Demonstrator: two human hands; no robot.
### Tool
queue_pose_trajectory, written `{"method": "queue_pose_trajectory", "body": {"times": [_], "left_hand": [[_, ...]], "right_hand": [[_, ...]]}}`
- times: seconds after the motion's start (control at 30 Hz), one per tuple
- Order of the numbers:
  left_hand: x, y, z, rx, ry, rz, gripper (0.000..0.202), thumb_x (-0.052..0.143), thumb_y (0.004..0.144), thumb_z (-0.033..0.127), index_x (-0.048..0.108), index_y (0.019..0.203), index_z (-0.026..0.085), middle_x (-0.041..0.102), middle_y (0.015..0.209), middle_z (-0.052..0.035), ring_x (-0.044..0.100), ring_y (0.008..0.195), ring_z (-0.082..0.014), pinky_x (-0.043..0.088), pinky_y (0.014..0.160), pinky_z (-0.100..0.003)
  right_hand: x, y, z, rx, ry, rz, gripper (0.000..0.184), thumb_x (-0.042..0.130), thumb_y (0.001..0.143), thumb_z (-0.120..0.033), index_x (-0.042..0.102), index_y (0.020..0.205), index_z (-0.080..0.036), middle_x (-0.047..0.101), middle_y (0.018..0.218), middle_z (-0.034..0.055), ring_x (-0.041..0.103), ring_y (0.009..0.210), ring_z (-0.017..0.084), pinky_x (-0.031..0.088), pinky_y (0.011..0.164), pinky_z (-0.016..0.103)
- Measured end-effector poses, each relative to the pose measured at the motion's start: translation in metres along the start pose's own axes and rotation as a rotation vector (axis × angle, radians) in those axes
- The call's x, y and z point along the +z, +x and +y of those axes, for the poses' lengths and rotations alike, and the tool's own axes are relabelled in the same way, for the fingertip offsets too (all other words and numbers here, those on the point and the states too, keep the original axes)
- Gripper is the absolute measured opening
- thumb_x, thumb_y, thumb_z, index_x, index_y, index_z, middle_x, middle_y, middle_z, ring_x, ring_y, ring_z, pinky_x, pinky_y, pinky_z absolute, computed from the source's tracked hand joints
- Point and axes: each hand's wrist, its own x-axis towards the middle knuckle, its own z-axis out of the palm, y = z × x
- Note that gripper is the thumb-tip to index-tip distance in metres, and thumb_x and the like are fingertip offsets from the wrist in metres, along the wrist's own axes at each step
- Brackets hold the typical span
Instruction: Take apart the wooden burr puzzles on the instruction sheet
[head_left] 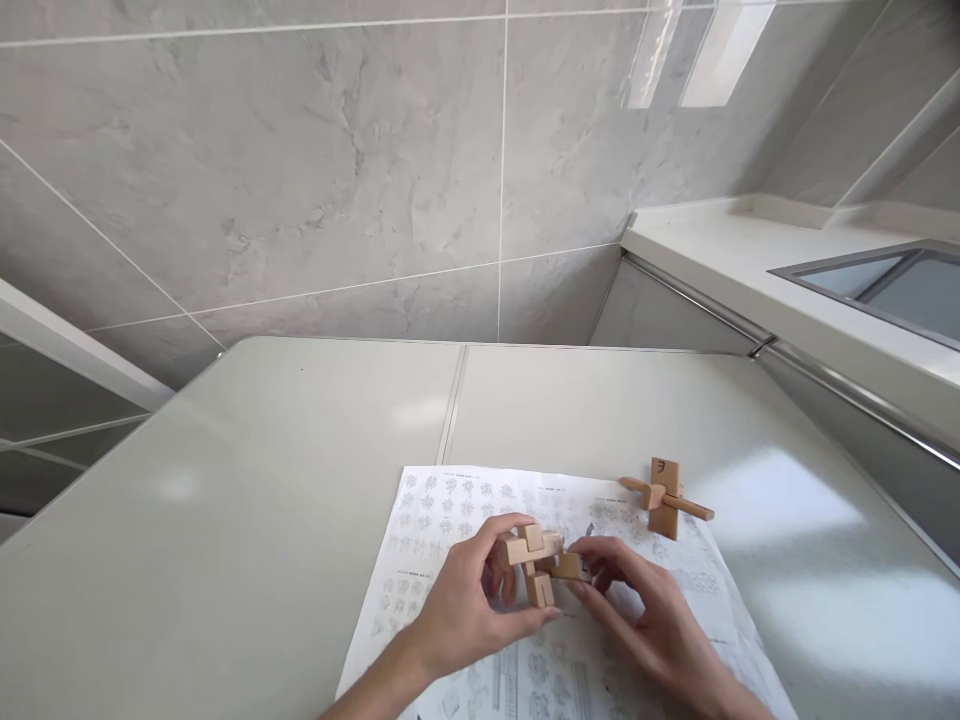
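Both forearms are cut off below. The left hand pinches a wooden puzzle above the printed sheet; the right hand grips a block (its dark mark, partly covered, is perhaps a digit), long axis pointing sideways, toward the puzzle.

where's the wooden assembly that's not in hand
In the head view, the unheld wooden assembly is right of centre, at the printed sheet's far right corner, beyond the right hand.
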Motion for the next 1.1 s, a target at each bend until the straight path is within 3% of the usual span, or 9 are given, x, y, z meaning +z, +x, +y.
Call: {"method": "queue_pose_trajectory", "body": {"times": [0.33, 0.53, 0.87, 1.0, 1.1], "left_hand": [[0.001, -0.001, -0.003, 0.025, 0.041, -0.127, 0.066, 0.091, 0.086, 0.045, 0.059, 0.142, 0.032, 0.062, 0.08, 0.0054, 0.047, 0.062, -0.0131, 0.039, 0.058, -0.027], [0.001, -0.001, -0.006, 0.123, 0.181, -0.053, 0.066, 0.094, 0.083, 0.043, 0.062, 0.141, 0.035, 0.068, 0.096, 0.0018, 0.047, 0.065, -0.013, 0.042, 0.061, -0.027], [0.003, 0.001, -0.009, 0.273, 0.266, 0.0, 0.077, 0.103, 0.072, 0.031, 0.063, 0.138, 0.037, 0.067, 0.103, 0.0019, 0.058, 0.073, -0.0145, 0.052, 0.07, -0.028], [0.003, 0.001, -0.009, 0.255, 0.223, -0.017, 0.075, 0.102, 0.073, 0.032, 0.064, 0.137, 0.037, 0.066, 0.125, -0.003, 0.06, 0.076, -0.014, 0.051, 0.064, -0.026], [0.002, -0.001, -0.006, 0.186, 0.132, -0.085, 0.07, 0.099, 0.078, 0.033, 0.063, 0.138, 0.036, 0.071, 0.118, -0.0014, 0.061, 0.074, -0.0136, 0.052, 0.065, -0.026]], "right_hand": [[0.002, -0.005, 0.0, -0.159, -0.143, -0.038, 0.023, 0.058, 0.109, -0.02, 0.06, 0.13, -0.031, 0.079, 0.092, -0.0005, 0.072, 0.062, 0.017, 0.061, 0.058, 0.026], [0.002, -0.001, -0.003, -0.254, -0.176, -0.003, 0.015, 0.055, 0.111, -0.019, 0.063, 0.12, -0.028, 0.077, 0.084, -0.001, 0.071, 0.057, 0.016, 0.058, 0.054, 0.025], [-0.001, 0.0, -0.011, -0.221, -0.134, -0.01, 0.022, 0.057, 0.105, -0.013, 0.063, 0.118, -0.029, 0.074, 0.073, -0.0055, 0.069, 0.052, 0.014, 0.058, 0.053, 0.021], [-0.001, 0.002, -0.015, -0.252, -0.108, 0.011, 0.019, 0.059, 0.105, -0.013, 0.065, 0.114, -0.029, 0.074, 0.072, -0.0046, 0.068, 0.051, 0.014, 0.057, 0.051, 0.022], [-0.002, 0.001, -0.013, -0.229, -0.067, -0.004, 0.023, 0.062, 0.103, -0.011, 0.067, 0.116, -0.029, 0.076, 0.074, -0.0043, 0.069, 0.053, 0.014, 0.058, 0.053, 0.021]]}}
